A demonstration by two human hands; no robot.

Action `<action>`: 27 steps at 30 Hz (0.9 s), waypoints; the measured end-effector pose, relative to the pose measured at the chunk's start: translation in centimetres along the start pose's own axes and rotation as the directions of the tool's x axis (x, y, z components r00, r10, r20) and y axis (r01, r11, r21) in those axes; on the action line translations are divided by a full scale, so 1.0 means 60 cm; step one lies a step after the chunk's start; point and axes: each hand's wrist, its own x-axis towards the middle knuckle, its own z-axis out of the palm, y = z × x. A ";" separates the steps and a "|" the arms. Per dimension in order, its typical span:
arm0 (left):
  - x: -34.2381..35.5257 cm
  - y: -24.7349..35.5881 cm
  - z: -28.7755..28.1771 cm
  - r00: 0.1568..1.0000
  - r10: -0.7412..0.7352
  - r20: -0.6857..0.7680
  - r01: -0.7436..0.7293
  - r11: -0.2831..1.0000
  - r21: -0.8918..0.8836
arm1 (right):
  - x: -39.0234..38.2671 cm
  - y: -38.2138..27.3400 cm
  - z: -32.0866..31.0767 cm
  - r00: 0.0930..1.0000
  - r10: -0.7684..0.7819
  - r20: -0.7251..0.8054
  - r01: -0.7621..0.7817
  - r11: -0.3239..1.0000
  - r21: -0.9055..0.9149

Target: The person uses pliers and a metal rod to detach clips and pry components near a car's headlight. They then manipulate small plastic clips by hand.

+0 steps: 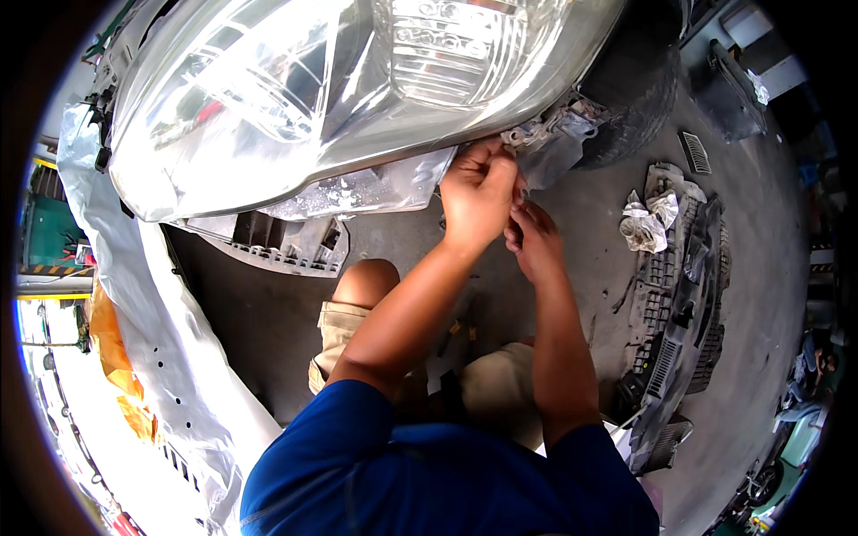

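A large clear car headlight [349,107] fills the top of the view. Just under its lower edge my left hand [479,195] is raised, fingers curled closed against the dirty metal and plastic mounting parts [559,129]. What those fingers grip is hidden. Close below and to the right, my right hand [538,239] has its thumb and fingers pinched together near the left wrist and knuckles. Something small and dark seems to be at its fingertips, too small to name. A greyish plastic panel [384,186] hangs beneath the headlight, left of my hands.
A long black bumper grille [684,304] lies on the floor at the right, with crumpled paper [647,223] on it. White plastic sheeting [147,295] runs down the left side. Small tools [460,329] lie between my knees. Another person [809,380] is at the far right.
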 end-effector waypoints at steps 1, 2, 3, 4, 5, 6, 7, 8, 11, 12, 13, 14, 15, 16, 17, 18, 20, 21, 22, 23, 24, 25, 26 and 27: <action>-0.009 0.003 -0.007 0.999 -0.045 0.010 0.045 0.999 -0.028 | 0.004 -0.003 0.001 0.998 -0.005 0.064 0.000 0.996 0.085; -0.017 0.005 -0.015 0.993 -0.113 0.019 0.113 0.992 -0.054 | 0.008 -0.005 0.002 0.992 -0.015 0.127 -0.008 0.984 0.176; -0.024 0.005 -0.023 0.994 -0.105 0.043 0.108 0.991 -0.077 | 0.014 -0.008 0.005 0.983 -0.032 0.182 -0.011 0.973 0.229; -0.031 0.003 -0.031 0.991 -0.113 0.069 0.120 0.988 -0.097 | 0.017 -0.009 0.008 0.971 -0.049 0.236 -0.021 0.958 0.287; -0.038 0.000 -0.036 0.993 -0.103 0.056 0.104 0.994 -0.022 | 0.019 -0.008 0.011 0.956 -0.070 0.283 -0.033 0.938 0.345; -0.043 -0.004 -0.040 0.995 -0.055 0.081 0.055 0.999 0.004 | 0.020 -0.007 0.014 0.962 -0.039 0.269 -0.069 0.922 0.380; -0.048 -0.010 -0.042 0.996 -0.006 0.093 -0.006 0.992 0.126 | 0.019 -0.005 0.017 0.970 -0.014 0.242 -0.093 0.901 0.424; -0.049 -0.016 -0.043 0.989 0.098 0.113 -0.139 0.885 0.445 | 0.017 -0.002 0.018 0.976 -0.017 0.219 -0.092 0.872 0.481; -0.051 -0.035 -0.046 0.924 0.089 0.371 -0.347 0.599 0.722 | 0.020 0.001 0.009 0.978 0.084 0.189 -0.178 0.806 0.564; -0.053 -0.039 -0.051 0.935 0.038 0.352 -0.296 0.632 0.716 | 0.020 -0.002 0.001 0.971 0.063 0.232 -0.186 0.808 0.559; -0.052 -0.044 -0.055 0.965 -0.012 0.260 -0.177 0.700 0.692 | 0.021 -0.007 -0.008 0.972 0.084 0.218 -0.193 0.816 0.545; -0.053 -0.047 -0.063 0.975 -0.066 0.213 -0.098 0.730 0.677 | 0.021 -0.012 -0.016 0.977 0.081 0.196 -0.179 0.810 0.558; -0.050 -0.053 -0.071 0.972 -0.075 0.224 -0.082 0.781 0.619 | 0.021 -0.015 -0.019 0.982 0.071 0.177 -0.161 0.807 0.568; -0.048 -0.060 -0.078 0.969 -0.074 0.234 -0.070 0.830 0.554 | 0.020 -0.018 -0.020 0.986 0.109 0.129 -0.163 0.811 0.562; -0.046 -0.067 -0.086 0.967 -0.096 0.237 -0.050 0.837 0.545 | 0.016 -0.021 -0.025 0.986 0.078 0.146 -0.151 0.786 0.599; -0.045 -0.077 -0.092 0.964 -0.110 0.243 -0.037 0.846 0.532 | 0.013 -0.022 -0.027 0.986 0.049 0.156 -0.136 0.774 0.619; -0.047 -0.096 -0.100 0.961 -0.121 0.249 -0.019 0.868 0.495 | 0.005 -0.023 -0.031 0.986 0.033 0.162 -0.131 0.751 0.648; -0.051 -0.107 -0.100 0.962 -0.117 0.248 -0.014 0.882 0.471 | 0.002 -0.022 -0.032 0.985 0.010 0.173 -0.122 0.749 0.651; -0.056 -0.116 -0.099 0.969 -0.144 0.203 0.031 0.880 0.474 | -0.002 -0.021 -0.034 0.983 -0.002 0.184 -0.120 0.750 0.650; -0.063 -0.126 -0.096 0.976 -0.126 0.177 0.040 0.904 0.425 | -0.005 -0.020 -0.036 0.982 -0.008 0.188 -0.118 0.754 0.647; -0.069 -0.132 -0.092 0.964 -0.034 0.262 -0.077 0.912 0.403 | -0.008 -0.020 -0.037 0.979 -0.026 0.203 -0.113 0.759 0.641; -0.073 -0.135 -0.089 0.951 0.024 0.309 -0.155 0.901 0.404 | -0.010 -0.020 -0.038 0.981 -0.010 0.192 -0.115 0.770 0.627; -0.078 -0.136 -0.085 0.929 0.067 0.363 -0.222 0.887 0.406 | -0.012 -0.020 -0.039 0.982 -0.011 0.191 -0.111 0.782 0.613; -0.079 -0.132 -0.085 0.901 0.106 0.421 -0.317 0.823 0.472 | -0.014 -0.020 -0.040 0.981 -0.012 0.192 -0.108 0.794 0.598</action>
